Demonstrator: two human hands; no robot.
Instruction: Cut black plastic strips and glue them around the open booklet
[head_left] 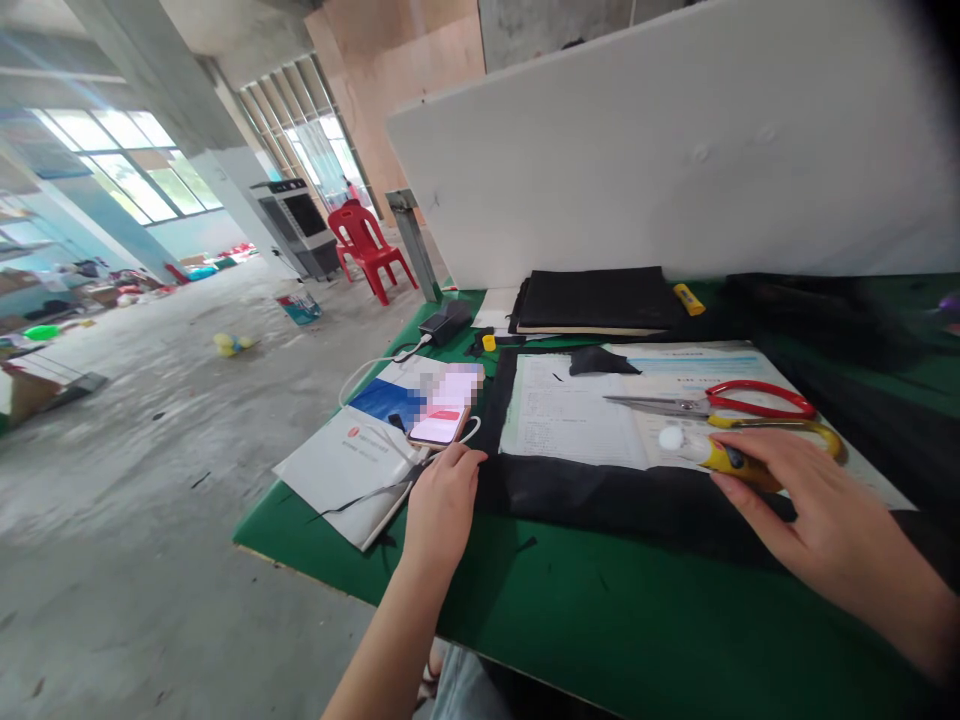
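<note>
Green desk [600, 620] in a bare concrete workshop.
Your left hand [442, 495] rested loosely curled beside the phone [444, 412]; your right hand [817, 520] pinched the yellow tube [724, 458] over black fabric [622, 495], scissors [720, 402] just beyond lying untouched.

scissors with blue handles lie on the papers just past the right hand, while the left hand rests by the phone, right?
Not quite: the scissors have red handles, not blue. The head view shows them on the papers just past the right hand, and the left hand by the phone.
</note>
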